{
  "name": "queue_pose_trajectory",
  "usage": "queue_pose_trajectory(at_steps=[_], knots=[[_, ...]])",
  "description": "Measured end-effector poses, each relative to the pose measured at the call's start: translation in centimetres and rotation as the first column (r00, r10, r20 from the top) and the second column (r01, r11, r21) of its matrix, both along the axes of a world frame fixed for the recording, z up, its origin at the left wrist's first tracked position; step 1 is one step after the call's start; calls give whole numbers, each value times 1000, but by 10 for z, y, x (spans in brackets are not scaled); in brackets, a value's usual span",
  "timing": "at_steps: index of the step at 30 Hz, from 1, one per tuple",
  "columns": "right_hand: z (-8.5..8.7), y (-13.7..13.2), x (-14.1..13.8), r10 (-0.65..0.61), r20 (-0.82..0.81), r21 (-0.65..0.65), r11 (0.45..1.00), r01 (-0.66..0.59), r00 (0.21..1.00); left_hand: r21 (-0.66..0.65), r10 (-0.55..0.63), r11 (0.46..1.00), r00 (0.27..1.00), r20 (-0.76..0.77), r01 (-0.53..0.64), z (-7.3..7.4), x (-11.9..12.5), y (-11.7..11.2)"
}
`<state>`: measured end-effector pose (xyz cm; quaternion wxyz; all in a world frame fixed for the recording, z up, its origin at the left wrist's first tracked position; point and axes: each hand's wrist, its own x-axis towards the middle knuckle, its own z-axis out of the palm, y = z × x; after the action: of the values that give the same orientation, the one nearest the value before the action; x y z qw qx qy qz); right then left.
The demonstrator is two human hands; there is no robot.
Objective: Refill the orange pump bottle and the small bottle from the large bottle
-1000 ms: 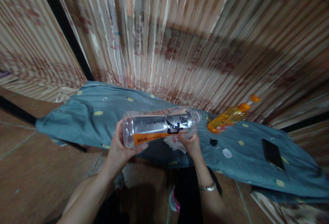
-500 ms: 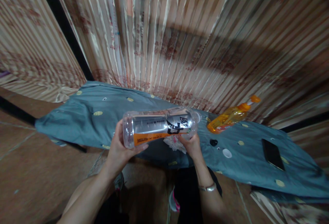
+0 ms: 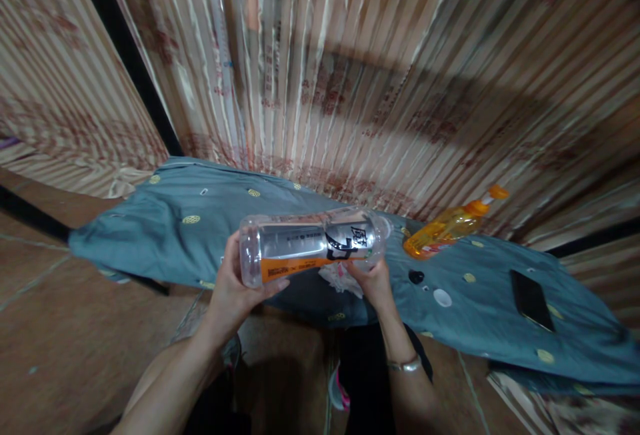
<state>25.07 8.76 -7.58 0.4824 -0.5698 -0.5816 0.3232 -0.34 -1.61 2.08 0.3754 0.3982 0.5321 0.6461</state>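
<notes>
A clear plastic bottle (image 3: 295,242) with a silver and orange label lies sideways between my hands, held above the blue cloth (image 3: 220,188). My left hand (image 3: 239,282) grips its base end at the left, thumb along the underside. Around the neck end, my right hand (image 3: 371,280) holds it with the thumb on the near side; the other fingers are hidden behind. The mouth of the bottle (image 3: 387,227) points right, and no cap shows on it. Beneath the bottle, close to my right hand, is a crumpled whitish tissue or wrapper (image 3: 343,280).
To the right, a yellow soap bottle (image 3: 445,228) with an orange pump top lies tilted on the cloth. Nearby are a small black piece (image 3: 416,277), a white round cap (image 3: 442,298) and a dark phone (image 3: 531,300). A striped curtain (image 3: 320,88) hangs behind; a black pole (image 3: 125,48) rises at left.
</notes>
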Motion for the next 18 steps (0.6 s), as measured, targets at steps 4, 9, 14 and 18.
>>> queue_pose_trajectory(at_steps=[4, 9, 14, 18], knots=[[1, 0, -1, 8, -50, -32, 999, -9, 999, -4, 6, 1000, 1000, 3, -6, -1, 0, 1], [2, -1, 0, 10, -21, -30, 1000, -10, 1000, 6, 1, 1000, 1000, 9, -1, -1, 0, 1], [4, -1, -1, 5, -29, -20, 1000, -5, 1000, -1, 0, 1000, 1000, 13, 0, 1, 0, 1], [3, -1, -2, 0, -30, -12, 1000, -1, 1000, 12, 3, 1000, 1000, 9, -3, 2, 0, 0]])
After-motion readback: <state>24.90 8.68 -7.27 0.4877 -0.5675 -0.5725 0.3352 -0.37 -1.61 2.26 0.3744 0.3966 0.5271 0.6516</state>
